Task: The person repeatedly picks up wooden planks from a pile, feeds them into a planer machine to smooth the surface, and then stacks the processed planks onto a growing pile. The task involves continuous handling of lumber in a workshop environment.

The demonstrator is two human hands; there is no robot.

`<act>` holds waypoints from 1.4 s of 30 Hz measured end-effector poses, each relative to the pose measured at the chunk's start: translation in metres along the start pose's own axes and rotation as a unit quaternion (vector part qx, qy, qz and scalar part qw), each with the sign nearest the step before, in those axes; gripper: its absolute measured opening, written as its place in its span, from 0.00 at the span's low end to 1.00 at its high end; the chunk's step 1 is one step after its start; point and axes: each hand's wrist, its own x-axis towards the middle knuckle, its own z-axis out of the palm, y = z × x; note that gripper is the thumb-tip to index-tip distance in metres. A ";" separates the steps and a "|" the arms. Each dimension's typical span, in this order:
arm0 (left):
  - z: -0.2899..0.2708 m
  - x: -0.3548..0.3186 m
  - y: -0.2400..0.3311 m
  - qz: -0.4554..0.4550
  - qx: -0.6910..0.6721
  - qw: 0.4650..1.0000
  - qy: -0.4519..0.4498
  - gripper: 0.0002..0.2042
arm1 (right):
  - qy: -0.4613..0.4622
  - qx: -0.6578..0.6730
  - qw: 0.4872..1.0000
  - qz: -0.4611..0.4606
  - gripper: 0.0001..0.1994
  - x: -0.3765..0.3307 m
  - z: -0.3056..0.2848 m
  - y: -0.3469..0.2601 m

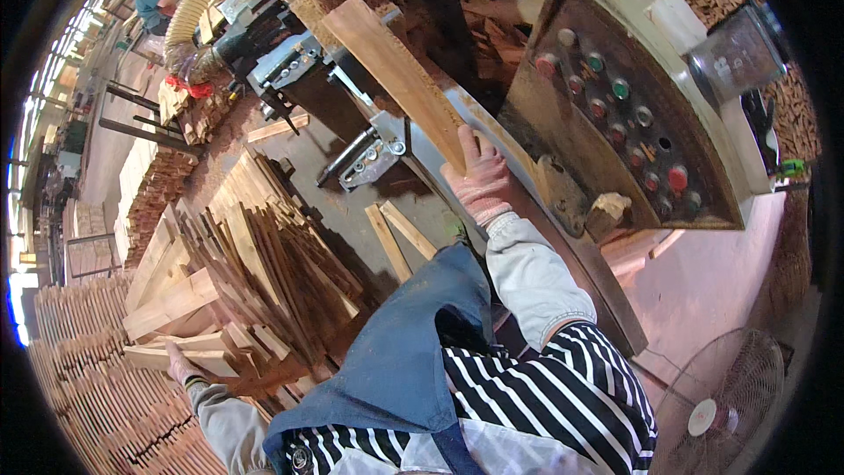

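My right hand (480, 179), in a pinkish work glove, is closed on the near end of a long wooden board (396, 75). The board lies along the metal bed of a woodworking machine (607, 290), its far end up by the machine head. Down at the left, my left hand (182, 364) reaches to a pile of loose wooden boards (255, 255). Its fingers close around the end part of a short pale board (145, 357) there; part of the grip is hidden.
A control panel (629, 114) with coloured buttons stands right of the machine bed. Metal clamps (378, 154) jut out on its left. Two strips (400, 233) lie on the floor. Stacked boards (97, 369) rise at the left, a fan (721, 413) at lower right. Another person (154, 0) is far left.
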 end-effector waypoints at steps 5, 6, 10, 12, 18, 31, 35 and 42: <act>0.005 0.019 -0.010 0.019 0.056 0.991 -0.120 0.38 | -0.121 0.584 0.776 0.205 0.38 -0.065 -0.027 -0.020; 0.014 0.016 -0.004 0.022 0.040 0.990 -0.132 0.36 | -0.158 0.710 0.628 0.275 0.39 -0.074 -0.028 -0.017; 0.010 0.021 -0.004 0.009 -0.001 0.993 -0.114 0.37 | -0.166 0.802 0.483 0.309 0.44 -0.077 -0.022 -0.013; 0.037 -0.015 0.016 -0.001 0.054 0.997 -0.055 0.38 | -0.155 0.770 0.514 0.344 0.40 -0.068 -0.013 -0.001; -0.017 0.012 0.007 -0.174 -0.123 0.966 -0.149 0.31 | -0.031 0.590 0.704 0.395 0.28 0.044 0.038 -0.002; -0.023 -0.124 0.032 0.104 -0.157 0.979 -0.072 0.25 | -0.029 0.369 0.922 0.111 0.13 0.225 0.066 -0.030; 0.081 -0.193 0.027 0.172 -0.151 0.952 -0.202 0.24 | -0.439 0.512 0.733 -0.084 0.35 0.085 0.034 -0.187; 0.236 -0.328 0.013 0.188 -0.328 0.666 -0.643 0.22 | -0.464 0.516 0.715 0.088 0.50 -0.023 -0.047 -0.223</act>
